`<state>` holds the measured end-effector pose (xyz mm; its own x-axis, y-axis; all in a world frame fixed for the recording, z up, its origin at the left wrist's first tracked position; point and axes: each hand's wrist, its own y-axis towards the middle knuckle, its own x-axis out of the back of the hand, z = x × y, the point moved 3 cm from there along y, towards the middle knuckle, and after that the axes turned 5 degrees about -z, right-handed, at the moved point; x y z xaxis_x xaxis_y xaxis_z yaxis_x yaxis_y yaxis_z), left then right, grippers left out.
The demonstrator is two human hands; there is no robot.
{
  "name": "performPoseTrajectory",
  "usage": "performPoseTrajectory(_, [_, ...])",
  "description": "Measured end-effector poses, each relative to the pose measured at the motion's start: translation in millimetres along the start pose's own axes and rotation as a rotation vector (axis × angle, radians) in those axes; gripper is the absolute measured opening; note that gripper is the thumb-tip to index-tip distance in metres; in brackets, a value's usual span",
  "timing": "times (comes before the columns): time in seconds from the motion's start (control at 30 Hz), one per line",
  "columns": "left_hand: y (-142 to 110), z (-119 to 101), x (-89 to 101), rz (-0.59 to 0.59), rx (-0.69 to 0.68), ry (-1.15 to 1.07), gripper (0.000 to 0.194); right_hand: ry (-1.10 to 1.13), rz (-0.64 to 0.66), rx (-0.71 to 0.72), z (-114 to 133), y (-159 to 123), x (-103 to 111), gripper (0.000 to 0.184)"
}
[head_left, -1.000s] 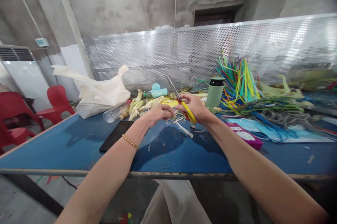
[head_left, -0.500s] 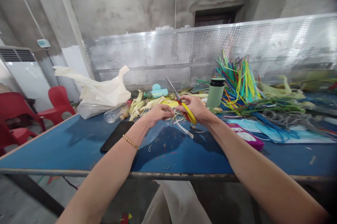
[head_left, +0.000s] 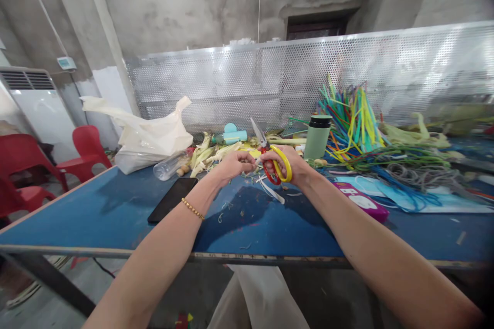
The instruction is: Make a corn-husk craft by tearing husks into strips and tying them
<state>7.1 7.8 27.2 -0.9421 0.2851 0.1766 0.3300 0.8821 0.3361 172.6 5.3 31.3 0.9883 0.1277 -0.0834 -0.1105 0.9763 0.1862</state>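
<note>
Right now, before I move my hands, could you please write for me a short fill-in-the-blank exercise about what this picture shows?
1. The right hand holds ____ with a red and a yellow handle.
2. On the left arm is a gold-coloured ____.
3. The green flask has a ____ lid.
4. The table has a ____ top.

Missing words: scissors; bracelet; black; blue.

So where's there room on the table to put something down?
There's bare blue tabletop left of the flat black device and in front of the purple box. It's crowded around the scissors: husks left, cords right.
</note>
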Motion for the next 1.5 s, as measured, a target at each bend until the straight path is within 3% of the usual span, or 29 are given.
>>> performPoseTrajectory(0.17, [5.0, 9.5, 9.5, -0.091, 0.151, -0.132, 0.008, -0.142, -0.181, 0.079, 10.6, -1.4, 10.5, 0.043])
performPoseTrajectory(0.37, [13.9, 17.8, 33.0, -0.276, 0.153, -0.271, 0.014, -0.582, -0.082, 0.077, 12.4, -8.2, 9.5, 0.049])
performPoseTrajectory(0.53, [15.8, 17.5, 43.4, -0.3, 0.143, -0.325, 0.017, -0.792, 0.048, 0.131, 11.0, -12.2, 5.7, 0.052])
performPoseTrajectory(0.8, [17.1, 22.5, 45.5, -0.281, 0.237, -0.351, 0.02, -0.792, 0.133, 0.216, 9.8, -7.5, 6.9, 0.047])
performPoseTrajectory(0.93, [17.6, 23.7, 47.5, -0.322, 0.22, -0.333, 0.021, -0.795, 0.121, 0.197, 12.4, -9.3, 6.9, 0.046])
performPoseTrajectory(1.07, [17.0, 22.4, 43.5, -0.291, 0.186, -0.309, 0.017, -0.845, 0.095, 0.207, 18.1, -13.8, 2.5, 0.047])
performPoseTrajectory(1.5, [14.9, 19.7, 35.2, -0.243, 0.178, -0.293, 0.014, -0.711, 0.143, 0.079, 7.3, -10.8, 4.3, 0.045])
